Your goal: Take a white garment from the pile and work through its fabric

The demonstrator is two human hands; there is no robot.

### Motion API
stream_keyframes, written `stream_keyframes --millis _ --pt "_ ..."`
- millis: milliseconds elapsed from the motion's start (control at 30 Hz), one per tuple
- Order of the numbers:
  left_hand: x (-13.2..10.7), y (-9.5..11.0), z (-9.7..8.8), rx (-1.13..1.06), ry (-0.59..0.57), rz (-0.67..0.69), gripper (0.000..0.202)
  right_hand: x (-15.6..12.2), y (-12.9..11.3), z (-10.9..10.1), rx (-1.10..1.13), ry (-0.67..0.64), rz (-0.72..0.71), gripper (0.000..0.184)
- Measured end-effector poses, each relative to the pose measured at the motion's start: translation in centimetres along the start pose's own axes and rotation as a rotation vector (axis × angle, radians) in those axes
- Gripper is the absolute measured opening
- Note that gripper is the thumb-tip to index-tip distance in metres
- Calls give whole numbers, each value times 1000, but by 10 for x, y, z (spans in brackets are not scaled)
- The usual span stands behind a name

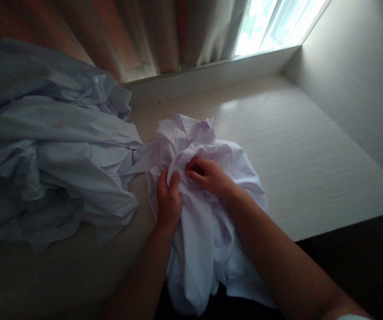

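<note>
A crumpled white shirt [198,222] lies in front of me, its collar end toward the window and its lower part hanging over the front edge of the pale wooden surface. My left hand [169,195] is closed on a fold of the shirt, with the thumb on top. Just to the right, my right hand [207,175] has its fingers curled in a pinch against the cloth near the shirt's middle. Its fingertips are partly hidden, but they appear to grip the fabric. One sleeve stretches left toward a heap of white garments [58,146].
The pale wooden surface [311,155] extends to the right as far as a wall [354,75]. Behind it runs a low ledge [211,73] below a curtain [151,35] and a bright window [274,22]. The surface's front edge drops into dark space.
</note>
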State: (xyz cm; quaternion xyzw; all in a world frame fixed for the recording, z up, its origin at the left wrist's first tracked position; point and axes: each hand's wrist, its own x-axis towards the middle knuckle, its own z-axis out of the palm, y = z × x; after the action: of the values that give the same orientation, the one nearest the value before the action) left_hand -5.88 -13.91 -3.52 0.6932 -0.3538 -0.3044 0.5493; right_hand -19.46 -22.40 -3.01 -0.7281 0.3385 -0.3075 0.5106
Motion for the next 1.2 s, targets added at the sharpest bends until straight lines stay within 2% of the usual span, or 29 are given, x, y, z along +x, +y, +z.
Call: stream_keyframes --millis 367,533,633,733,833,1000,1200 --pt "2 -4 -1 -49 46 -110 41 0 0 1 -180 -89 -109 6" --pt "2 -4 -2 -82 47 -82 37 1 2 2 -181 -56 -91 6" --pt "3 -6 -2 -95 24 -61 36 1 3 3 -187 -3 -23 5" --pt "3 -7 -2 -123 3 -59 38 1 3 4 -175 76 44 17" --pt "2 -7 -2 -157 -17 -64 39 1 2 4 -197 97 31 25" --pt "1 -5 -1 -157 -28 -55 40 2 4 4 -192 17 -13 17" --pt "1 -4 -1 -149 -18 -37 36 3 7 2 -43 83 -2 12"
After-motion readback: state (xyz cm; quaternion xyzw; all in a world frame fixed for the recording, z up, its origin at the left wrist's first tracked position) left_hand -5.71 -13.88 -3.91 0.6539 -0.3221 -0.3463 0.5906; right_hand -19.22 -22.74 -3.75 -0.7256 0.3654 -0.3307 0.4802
